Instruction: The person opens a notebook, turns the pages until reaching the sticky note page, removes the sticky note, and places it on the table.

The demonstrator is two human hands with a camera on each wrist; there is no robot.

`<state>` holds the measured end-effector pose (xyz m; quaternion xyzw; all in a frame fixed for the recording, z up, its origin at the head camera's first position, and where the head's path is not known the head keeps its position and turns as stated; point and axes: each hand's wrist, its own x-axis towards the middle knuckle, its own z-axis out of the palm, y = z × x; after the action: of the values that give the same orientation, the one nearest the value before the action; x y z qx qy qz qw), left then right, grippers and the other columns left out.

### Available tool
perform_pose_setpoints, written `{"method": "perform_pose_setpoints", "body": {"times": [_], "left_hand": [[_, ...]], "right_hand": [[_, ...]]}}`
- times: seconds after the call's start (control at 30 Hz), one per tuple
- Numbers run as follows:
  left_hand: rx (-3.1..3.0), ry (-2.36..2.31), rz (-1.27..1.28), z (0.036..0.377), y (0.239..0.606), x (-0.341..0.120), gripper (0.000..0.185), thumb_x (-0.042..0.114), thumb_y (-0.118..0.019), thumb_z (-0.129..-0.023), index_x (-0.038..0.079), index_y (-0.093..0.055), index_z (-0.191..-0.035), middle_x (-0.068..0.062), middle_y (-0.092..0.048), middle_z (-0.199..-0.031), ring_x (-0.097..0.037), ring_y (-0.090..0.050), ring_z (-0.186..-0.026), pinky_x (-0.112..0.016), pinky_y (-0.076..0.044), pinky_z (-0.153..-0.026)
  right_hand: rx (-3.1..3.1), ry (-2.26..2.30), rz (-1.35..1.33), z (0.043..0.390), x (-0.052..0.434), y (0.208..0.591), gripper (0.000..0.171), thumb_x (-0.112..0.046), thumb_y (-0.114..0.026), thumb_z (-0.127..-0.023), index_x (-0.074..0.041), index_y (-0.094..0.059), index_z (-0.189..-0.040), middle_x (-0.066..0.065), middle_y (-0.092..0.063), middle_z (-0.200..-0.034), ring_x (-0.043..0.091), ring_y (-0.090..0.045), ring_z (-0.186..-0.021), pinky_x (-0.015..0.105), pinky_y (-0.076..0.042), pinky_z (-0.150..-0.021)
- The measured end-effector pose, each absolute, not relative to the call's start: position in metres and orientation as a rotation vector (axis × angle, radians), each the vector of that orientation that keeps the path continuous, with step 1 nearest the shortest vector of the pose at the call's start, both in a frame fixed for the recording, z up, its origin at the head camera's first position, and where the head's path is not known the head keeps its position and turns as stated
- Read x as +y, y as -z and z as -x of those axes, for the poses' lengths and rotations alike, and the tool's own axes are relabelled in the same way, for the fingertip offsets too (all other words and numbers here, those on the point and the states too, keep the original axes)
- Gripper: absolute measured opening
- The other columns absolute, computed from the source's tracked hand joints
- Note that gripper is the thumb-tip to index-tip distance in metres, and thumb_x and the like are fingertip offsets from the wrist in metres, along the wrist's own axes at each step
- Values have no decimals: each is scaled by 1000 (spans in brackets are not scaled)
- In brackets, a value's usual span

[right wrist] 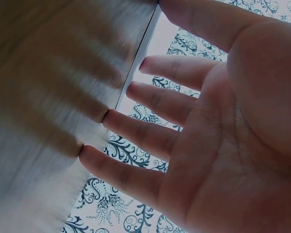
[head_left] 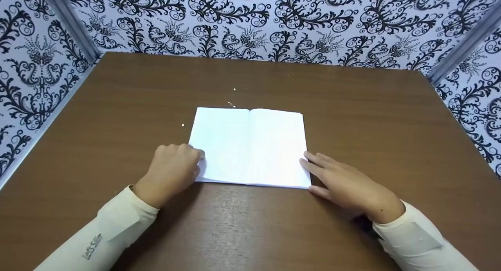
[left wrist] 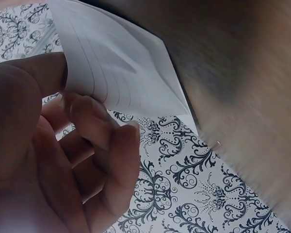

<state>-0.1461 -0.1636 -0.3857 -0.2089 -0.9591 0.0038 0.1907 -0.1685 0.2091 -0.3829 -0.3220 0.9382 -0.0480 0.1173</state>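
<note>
An open notebook (head_left: 274, 145) with white pages lies on the brown table, its fold running away from the person. At its lower left edge the left hand (head_left: 174, 171) pinches paper. In the left wrist view that hand (left wrist: 87, 141) has curled fingers, with thumb and forefinger at a lined, slightly bent page (left wrist: 111, 58). The right hand (head_left: 348, 181) lies at the notebook's lower right edge, fingertips touching it. In the right wrist view its fingers (right wrist: 140, 133) are straight and spread, two tips resting on the tabletop.
The wooden table (head_left: 372, 126) extends around the notebook on all sides. Several small white scraps (head_left: 231, 104) lie behind and left of it. Walls with a black-and-white scroll pattern (head_left: 235, 24) stand along the far edge and both sides.
</note>
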Motion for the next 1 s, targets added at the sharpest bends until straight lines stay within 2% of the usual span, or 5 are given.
{"method": "perform_pose_setpoints", "body": {"times": [0.37, 0.53, 0.63, 0.8, 1.0], "left_hand": [[-2722, -42, 608, 145, 387, -163, 15, -3, -68, -76, 8, -70, -66, -6, -57, -51, -13, -28, -48, -32, -25, -38], [-2679, -74, 622, 144, 386, -164, 29, -1, -67, -78, 9, -55, -53, 5, -30, -47, -12, -18, -51, -28, -15, -41], [-2665, -83, 612, 144, 385, -163, 37, 3, -68, -79, 11, -47, -49, 6, -24, -49, -11, -16, -51, -27, -15, -42], [-2694, -93, 596, 147, 384, -157, 34, 10, -70, -83, 9, -53, -54, 0, -40, -45, -12, -22, -49, -30, -20, -40], [-2654, -94, 596, 152, 383, -143, 24, 13, -67, -86, 6, -60, -65, -8, -54, -55, -16, -37, -43, -36, -31, -36]], "right_hand": [[2752, 136, 961, 168, 209, 383, 63, -31, -61, -99, -7, -38, -154, 15, -33, -162, 43, -34, -146, 61, -37, -110], [2754, 135, 962, 168, 209, 382, 64, -30, -62, -99, -7, -38, -153, 15, -33, -161, 43, -34, -146, 62, -37, -109], [2754, 137, 958, 168, 209, 382, 64, -29, -62, -99, -6, -38, -153, 15, -34, -161, 43, -34, -146, 63, -38, -109], [2749, 142, 947, 168, 209, 382, 64, -29, -61, -99, -8, -37, -154, 15, -32, -162, 42, -33, -147, 63, -37, -109], [2744, 141, 946, 168, 209, 381, 63, -30, -61, -99, -8, -37, -154, 15, -32, -162, 43, -33, -147, 63, -36, -110]]}}
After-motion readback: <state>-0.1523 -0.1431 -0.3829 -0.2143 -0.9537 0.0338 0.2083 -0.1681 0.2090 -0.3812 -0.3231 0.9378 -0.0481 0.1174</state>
